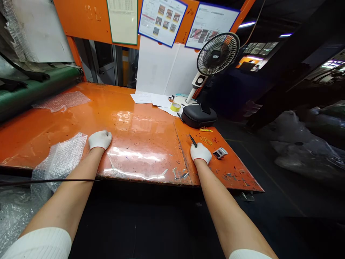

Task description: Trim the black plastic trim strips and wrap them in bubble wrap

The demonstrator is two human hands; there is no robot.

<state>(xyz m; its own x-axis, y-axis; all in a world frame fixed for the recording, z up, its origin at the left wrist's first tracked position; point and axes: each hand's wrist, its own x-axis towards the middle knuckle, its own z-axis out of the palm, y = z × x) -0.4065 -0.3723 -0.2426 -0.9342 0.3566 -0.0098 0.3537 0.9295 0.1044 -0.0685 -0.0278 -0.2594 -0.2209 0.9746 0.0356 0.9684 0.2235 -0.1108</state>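
Observation:
My left hand (100, 140), in a white glove with a red-edged cuff, rests closed in a fist on the orange table (145, 133). Nothing shows in its fingers. Just left of it lies a sheet of bubble wrap (66, 154), hanging over the front edge. My right hand (201, 153), gloved the same way, is closed around a slim black pen (193, 140) that points up and away from me. To the right of this hand sits a small grey device with a dark screen (220, 153). Yellow rubber bands (206, 140) lie just beyond it.
A fan (217, 54) stands at the back right behind a black zip case (198, 116). Nearby are papers (148, 99), a roll of yellow tape (175, 107) and a yellow strip (206, 130). A green roller (54, 81) borders the left; a dark cable (48, 181) crosses my left forearm.

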